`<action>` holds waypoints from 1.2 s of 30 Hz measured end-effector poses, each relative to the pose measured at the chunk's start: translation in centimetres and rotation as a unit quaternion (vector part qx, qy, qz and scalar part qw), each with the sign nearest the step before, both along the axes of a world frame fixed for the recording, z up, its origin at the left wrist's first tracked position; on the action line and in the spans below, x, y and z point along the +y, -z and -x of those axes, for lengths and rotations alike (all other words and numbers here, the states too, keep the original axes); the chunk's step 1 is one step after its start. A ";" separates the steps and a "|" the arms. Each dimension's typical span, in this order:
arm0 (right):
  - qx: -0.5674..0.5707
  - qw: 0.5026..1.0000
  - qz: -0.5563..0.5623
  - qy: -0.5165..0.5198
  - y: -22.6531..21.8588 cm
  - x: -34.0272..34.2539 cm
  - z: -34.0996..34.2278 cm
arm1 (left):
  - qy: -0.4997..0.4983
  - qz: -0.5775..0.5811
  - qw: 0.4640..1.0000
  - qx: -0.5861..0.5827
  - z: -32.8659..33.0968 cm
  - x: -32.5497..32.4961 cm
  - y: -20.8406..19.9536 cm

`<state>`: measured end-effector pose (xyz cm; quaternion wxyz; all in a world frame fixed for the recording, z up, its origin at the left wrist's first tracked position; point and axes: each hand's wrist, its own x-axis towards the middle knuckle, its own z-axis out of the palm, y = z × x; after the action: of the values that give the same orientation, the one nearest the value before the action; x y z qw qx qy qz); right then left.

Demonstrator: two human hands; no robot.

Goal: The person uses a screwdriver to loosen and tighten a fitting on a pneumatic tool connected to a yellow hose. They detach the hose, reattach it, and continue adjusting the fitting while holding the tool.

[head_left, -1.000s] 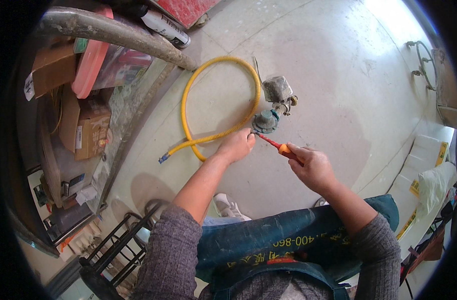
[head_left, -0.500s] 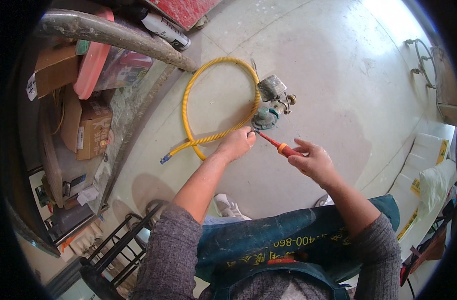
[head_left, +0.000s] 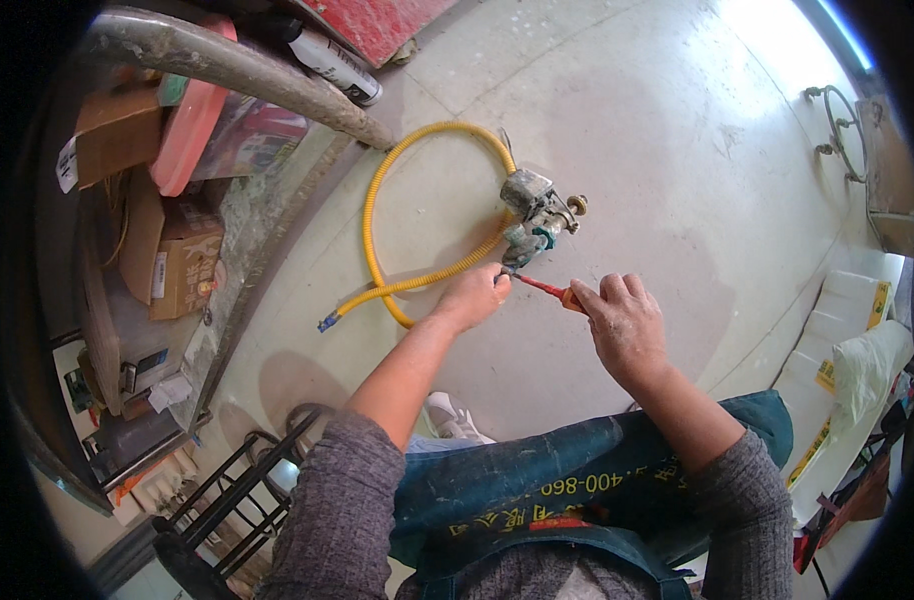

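Observation:
My right hand grips the orange-and-red handle of a screwdriver, its red shaft pointing left. The shaft's tip meets a small dark fitting by the fingertips of my left hand. My left hand is closed at the near end of a dusty grey-green gas regulator; what exactly lies inside the fingers is hidden. A boxy grey metal part and a brass knob sit beyond the regulator. Behind it a yellow corrugated hose loops on the floor, ending in a blue-tipped end.
Left, a shelf holds cardboard boxes and a pink lid beneath a thick metal pipe. A black metal rack stands near left. White packages lie right, below a round metal ring frame.
My right hand has turned over the screwdriver handle, its back now upward, and moved slightly closer. The regulator assembly has tilted and shifted a little left. My left hand stays almost in place.

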<state>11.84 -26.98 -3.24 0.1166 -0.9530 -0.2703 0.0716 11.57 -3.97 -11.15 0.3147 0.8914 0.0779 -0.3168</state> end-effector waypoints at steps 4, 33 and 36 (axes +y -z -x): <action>0.211 0.974 0.037 0.071 -0.7 0.4 -0.4 | -0.019 0.017 0.999 0.024 0.0 -0.1 -0.3; 0.186 0.981 -0.047 0.035 -1.1 0.8 0.6 | -0.003 0.002 0.999 0.038 0.6 0.0 -0.1; 0.102 0.994 -0.041 -0.010 -0.6 0.4 0.8 | -0.006 0.004 0.999 0.047 0.5 0.0 -0.3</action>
<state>11.08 -26.62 -2.60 0.1816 -0.9324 -0.2694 0.1582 11.10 -3.97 -10.80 0.3160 0.8739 0.0968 -0.3564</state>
